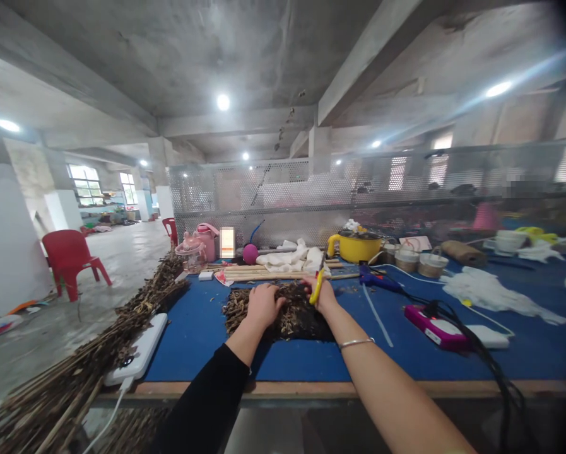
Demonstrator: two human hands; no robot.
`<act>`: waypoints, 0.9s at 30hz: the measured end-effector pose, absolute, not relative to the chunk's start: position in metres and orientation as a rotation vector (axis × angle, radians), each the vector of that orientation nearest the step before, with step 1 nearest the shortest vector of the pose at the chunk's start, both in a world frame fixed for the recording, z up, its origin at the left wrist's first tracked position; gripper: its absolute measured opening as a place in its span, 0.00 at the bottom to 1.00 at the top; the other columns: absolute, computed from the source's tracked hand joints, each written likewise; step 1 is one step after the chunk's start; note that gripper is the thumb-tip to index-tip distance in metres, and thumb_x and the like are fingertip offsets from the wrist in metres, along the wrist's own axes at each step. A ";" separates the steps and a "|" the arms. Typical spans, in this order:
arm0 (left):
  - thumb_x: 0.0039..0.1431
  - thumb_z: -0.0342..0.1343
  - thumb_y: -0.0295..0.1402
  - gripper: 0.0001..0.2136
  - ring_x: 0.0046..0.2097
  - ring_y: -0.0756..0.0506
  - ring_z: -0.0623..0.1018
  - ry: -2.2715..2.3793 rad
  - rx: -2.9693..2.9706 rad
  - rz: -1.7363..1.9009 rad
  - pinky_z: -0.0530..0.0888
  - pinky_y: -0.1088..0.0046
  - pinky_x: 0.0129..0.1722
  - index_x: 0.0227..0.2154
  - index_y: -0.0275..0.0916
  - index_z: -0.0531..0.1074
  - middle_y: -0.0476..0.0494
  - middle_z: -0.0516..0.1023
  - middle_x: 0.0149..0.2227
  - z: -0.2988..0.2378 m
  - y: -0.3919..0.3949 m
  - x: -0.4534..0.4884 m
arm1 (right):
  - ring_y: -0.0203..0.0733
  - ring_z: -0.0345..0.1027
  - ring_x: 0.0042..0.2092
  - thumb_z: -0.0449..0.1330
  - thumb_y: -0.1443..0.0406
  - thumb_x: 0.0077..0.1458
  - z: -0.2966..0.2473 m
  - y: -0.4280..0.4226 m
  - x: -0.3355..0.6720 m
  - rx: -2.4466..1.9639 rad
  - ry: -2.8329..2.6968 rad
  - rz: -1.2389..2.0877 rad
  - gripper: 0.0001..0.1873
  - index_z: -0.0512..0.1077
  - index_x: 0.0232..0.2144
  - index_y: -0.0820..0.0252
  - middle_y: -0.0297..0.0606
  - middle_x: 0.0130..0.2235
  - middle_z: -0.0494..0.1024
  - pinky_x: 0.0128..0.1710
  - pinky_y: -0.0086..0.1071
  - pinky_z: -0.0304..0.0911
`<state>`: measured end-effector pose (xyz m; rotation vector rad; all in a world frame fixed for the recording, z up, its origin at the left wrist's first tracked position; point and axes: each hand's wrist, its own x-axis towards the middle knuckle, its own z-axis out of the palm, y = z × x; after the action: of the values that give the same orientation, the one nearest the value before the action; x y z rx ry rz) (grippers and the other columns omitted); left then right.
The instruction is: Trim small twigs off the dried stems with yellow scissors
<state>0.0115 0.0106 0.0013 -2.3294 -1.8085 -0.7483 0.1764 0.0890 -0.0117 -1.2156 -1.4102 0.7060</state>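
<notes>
Mid-frame I count my two hands [262,304] and one yellow-handled tool [317,287]; left, two red plastic chairs [69,249]; right, one yellow pot [358,248].

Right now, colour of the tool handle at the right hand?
Yellow: the tool handle, clearest in the head view.

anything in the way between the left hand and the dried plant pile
Nothing visible: the left hand rests on the dried plant pile. The yellow-handled tool is in the right hand, not between them.

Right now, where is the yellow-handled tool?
In the head view, the yellow-handled tool is right of centre, in the right hand, near the dried plants.
</notes>
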 end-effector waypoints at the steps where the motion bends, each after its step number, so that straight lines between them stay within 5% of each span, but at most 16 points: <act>1: 0.53 0.48 0.41 0.16 0.47 0.43 0.68 -1.779 -2.350 -0.760 0.61 0.65 0.49 0.42 0.40 0.68 0.40 0.70 0.44 0.002 0.010 0.011 | 0.33 0.58 0.18 0.53 0.52 0.44 -0.014 0.088 0.177 -1.174 -1.335 0.787 0.16 0.62 0.20 0.59 0.36 0.19 0.69 0.15 0.26 0.52; 6: 0.52 0.51 0.37 0.16 0.49 0.44 0.67 -1.720 -2.362 -0.803 0.60 0.66 0.50 0.44 0.39 0.66 0.42 0.70 0.45 0.004 0.006 0.014 | 0.31 0.58 0.18 0.60 0.56 0.37 -0.012 0.073 0.185 -0.948 -1.093 1.079 0.14 0.63 0.22 0.60 0.34 0.21 0.70 0.14 0.24 0.53; 12: 0.56 0.46 0.36 0.13 0.45 0.44 0.70 -1.810 -2.292 -0.855 0.64 0.69 0.45 0.43 0.39 0.67 0.41 0.73 0.41 0.005 0.010 0.007 | 0.28 0.54 0.15 0.57 0.49 0.41 -0.003 0.063 0.183 -0.852 -0.936 1.305 0.20 0.58 0.20 0.58 0.31 0.19 0.68 0.11 0.22 0.49; 20: 0.56 0.46 0.39 0.16 0.46 0.44 0.71 -1.774 -2.371 -0.888 0.65 0.71 0.45 0.46 0.41 0.66 0.43 0.72 0.44 0.006 0.010 0.000 | 0.26 0.52 0.15 0.62 0.52 0.38 -0.005 0.054 0.183 -0.983 -0.954 1.219 0.19 0.61 0.22 0.60 0.29 0.19 0.68 0.09 0.20 0.47; 27: 0.53 0.48 0.41 0.18 0.47 0.44 0.69 -1.637 -2.478 -0.690 0.64 0.70 0.47 0.47 0.42 0.65 0.43 0.71 0.45 0.009 0.000 0.012 | 0.31 0.58 0.15 0.67 0.65 0.29 -0.011 0.055 0.173 -0.919 -0.856 1.216 0.19 0.59 0.21 0.59 0.24 0.14 0.65 0.10 0.22 0.52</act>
<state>0.0120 0.0001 0.0085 -2.4784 -1.6371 -0.6900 0.1727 0.0552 -0.0108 -0.9186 -0.8556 1.2156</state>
